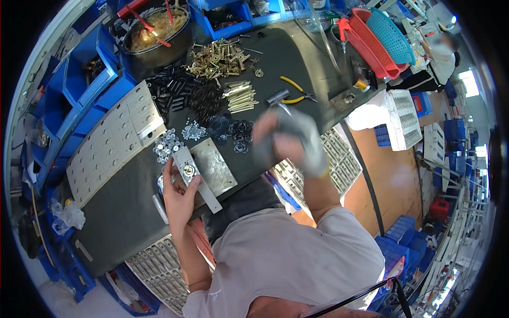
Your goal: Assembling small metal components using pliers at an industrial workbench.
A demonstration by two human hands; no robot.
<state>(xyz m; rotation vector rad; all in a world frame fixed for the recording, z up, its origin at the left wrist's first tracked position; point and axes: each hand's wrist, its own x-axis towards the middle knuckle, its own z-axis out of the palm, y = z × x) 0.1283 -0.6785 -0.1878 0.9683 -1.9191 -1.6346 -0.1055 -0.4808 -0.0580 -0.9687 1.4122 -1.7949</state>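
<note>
My left hand (181, 199) grips a long pale metal plate (200, 184) by its edges, thumb on one side and fingers on the other. A round brass-coloured fitting (189, 170) sits in a hole of that plate. Beneath it lies a flat silver steel block (214, 165). To the right, my right hand (291, 140), in a grey fingerless glove, is smeared by motion near the table's front edge. Just beyond it is a hammer (278, 97), its metal head sharp in view; whether my right hand touches its handle cannot be made out.
Small silver bushings (167, 145), black pins (172, 90), brass-coloured rods (241, 97) and a heap of brass-coloured parts (220, 59) lie farther back. Yellow-handled pliers (297, 91) are at right. Stacked pale plates (114, 138) stand left by blue bins (90, 69). A red basket (371, 47) stands far right.
</note>
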